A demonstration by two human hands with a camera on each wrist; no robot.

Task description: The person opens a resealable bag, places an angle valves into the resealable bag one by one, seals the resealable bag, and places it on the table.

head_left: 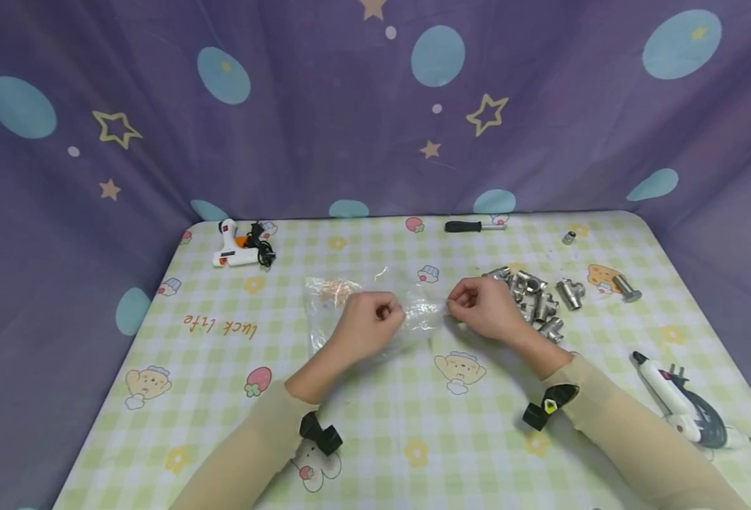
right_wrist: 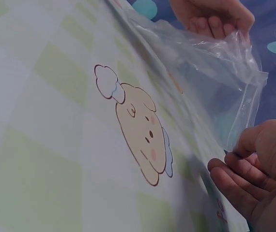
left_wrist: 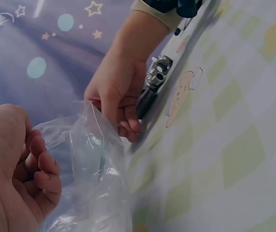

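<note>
Bag mouth stretches between my hands: left hand (head_left: 368, 322) and right hand (head_left: 482, 306) each pinch the clear plastic bag (head_left: 356, 312), metal pipe fittings (head_left: 537, 301) just beyond my right.

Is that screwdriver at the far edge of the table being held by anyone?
No: the screwdriver lies alone, while both hands pinch the clear plastic bag.

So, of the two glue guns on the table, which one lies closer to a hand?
The white and grey glue gun at the table's near right edge, beside the right forearm. The white and orange glue gun lies in the far left corner, farther from either hand.
</note>
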